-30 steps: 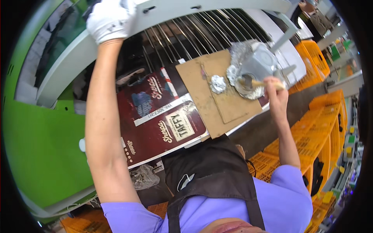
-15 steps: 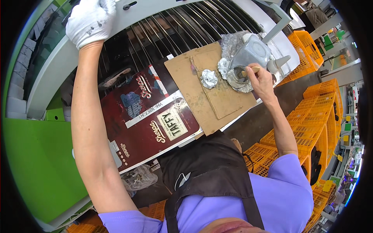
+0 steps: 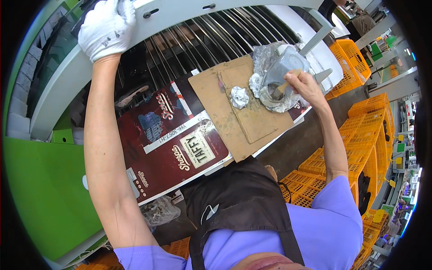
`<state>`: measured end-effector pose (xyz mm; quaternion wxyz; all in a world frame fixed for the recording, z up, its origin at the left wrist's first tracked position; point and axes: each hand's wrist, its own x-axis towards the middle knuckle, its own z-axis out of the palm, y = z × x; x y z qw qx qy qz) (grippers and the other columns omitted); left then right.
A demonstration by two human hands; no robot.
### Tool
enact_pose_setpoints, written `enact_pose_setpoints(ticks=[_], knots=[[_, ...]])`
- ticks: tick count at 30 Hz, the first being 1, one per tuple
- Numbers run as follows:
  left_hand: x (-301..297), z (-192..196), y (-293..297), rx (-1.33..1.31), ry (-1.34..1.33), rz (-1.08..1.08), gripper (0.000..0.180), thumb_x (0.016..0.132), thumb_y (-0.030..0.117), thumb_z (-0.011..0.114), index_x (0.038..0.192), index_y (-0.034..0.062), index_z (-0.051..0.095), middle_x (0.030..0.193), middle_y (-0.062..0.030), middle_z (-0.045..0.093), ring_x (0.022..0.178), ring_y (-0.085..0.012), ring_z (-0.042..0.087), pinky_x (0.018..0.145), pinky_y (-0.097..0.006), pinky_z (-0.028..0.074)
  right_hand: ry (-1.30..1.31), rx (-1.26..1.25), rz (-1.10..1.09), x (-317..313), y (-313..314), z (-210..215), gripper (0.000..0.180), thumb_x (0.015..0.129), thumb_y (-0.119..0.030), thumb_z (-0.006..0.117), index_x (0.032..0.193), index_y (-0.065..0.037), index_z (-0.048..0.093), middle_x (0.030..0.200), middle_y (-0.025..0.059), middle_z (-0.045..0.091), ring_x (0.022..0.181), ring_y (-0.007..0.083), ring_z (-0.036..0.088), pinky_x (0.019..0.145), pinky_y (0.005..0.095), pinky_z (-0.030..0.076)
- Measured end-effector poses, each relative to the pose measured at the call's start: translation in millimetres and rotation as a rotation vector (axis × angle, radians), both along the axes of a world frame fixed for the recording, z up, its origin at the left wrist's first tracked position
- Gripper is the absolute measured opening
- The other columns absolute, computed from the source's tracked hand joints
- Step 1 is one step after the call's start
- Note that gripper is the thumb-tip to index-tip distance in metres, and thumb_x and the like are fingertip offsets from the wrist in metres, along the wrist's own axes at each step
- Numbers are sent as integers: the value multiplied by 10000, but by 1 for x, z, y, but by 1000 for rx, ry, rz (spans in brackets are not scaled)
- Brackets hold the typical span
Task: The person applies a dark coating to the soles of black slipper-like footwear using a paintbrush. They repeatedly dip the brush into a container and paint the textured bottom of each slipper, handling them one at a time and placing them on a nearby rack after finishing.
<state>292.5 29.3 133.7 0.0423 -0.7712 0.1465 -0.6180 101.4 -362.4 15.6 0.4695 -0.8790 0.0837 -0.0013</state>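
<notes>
My left hand (image 3: 108, 30), in a smudged white glove, is closed at the grey machine frame (image 3: 175, 12); dark material shows beside it, and what its fingers hold is hidden. Bare, my right hand (image 3: 307, 85) pinches a wooden-handled tool (image 3: 286, 84) with a flat end. That end dips into an open cup (image 3: 273, 93) wrapped in crumpled foil and plastic. Right behind the cup stands a cloudy plastic jug (image 3: 291, 63), with a grey nozzle (image 3: 323, 75) to its right. The cup rests on a stained cardboard sheet (image 3: 252, 121), near a crumpled foil ball (image 3: 239, 97).
Maroon printed sheets (image 3: 157, 173) lie left of the cardboard, above the table's near edge. Metal rods (image 3: 211, 36) run behind. Orange crates (image 3: 360, 135) are stacked at the right, and a green machine panel (image 3: 49, 189) stands at the left.
The view has shifted slightly. My right hand has risen a little, and the tool stands more clear of the cup. My left hand stays at the frame.
</notes>
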Motion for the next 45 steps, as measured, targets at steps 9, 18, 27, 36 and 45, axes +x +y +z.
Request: enact_pose_setpoints(ticks=[9, 18, 27, 36, 45], knots=[[14, 0, 11, 54, 100, 29, 244, 862, 356, 545, 828, 136, 647, 785, -42, 597, 667, -235, 599, 559, -364, 492, 84, 65, 42, 16, -4, 2, 341, 898, -381, 587, 908, -43, 633, 640, -39, 487, 561, 59, 452, 489, 217, 362], [18, -2, 11, 64, 130, 40, 247, 873, 348, 540, 894, 127, 649, 839, -48, 605, 680, -235, 601, 570, -355, 495, -99, -547, -135, 9, 14, 2, 404, 828, -361, 607, 741, 29, 669, 608, 237, 587, 612, 373, 619, 595, 448, 481], [13, -1, 9, 57, 105, -7, 206, 891, 312, 523, 845, 137, 621, 797, -56, 588, 668, -254, 590, 576, -382, 480, -128, -765, -139, -2, 17, -9, 371, 851, -338, 582, 711, -7, 675, 605, 219, 591, 582, 383, 602, 579, 456, 482], [4, 7, 1, -1, 15, -58, 244, 865, 321, 548, 688, 156, 579, 664, -41, 523, 602, -227, 553, 519, -376, 452, 760, -109, 766, -74, 102, 0, 389, 902, -379, 550, 882, -6, 656, 683, 91, 659, 628, 159, 651, 566, 296, 512], [9, 0, 7, -10, 24, -4, 192, 829, 315, 559, 723, 157, 582, 698, -41, 521, 639, -232, 544, 540, -373, 437, 643, -480, 1106, -146, 101, -185, 471, 918, -492, 426, 946, -86, 664, 897, 185, 660, 845, 382, 624, 774, 454, 496]])
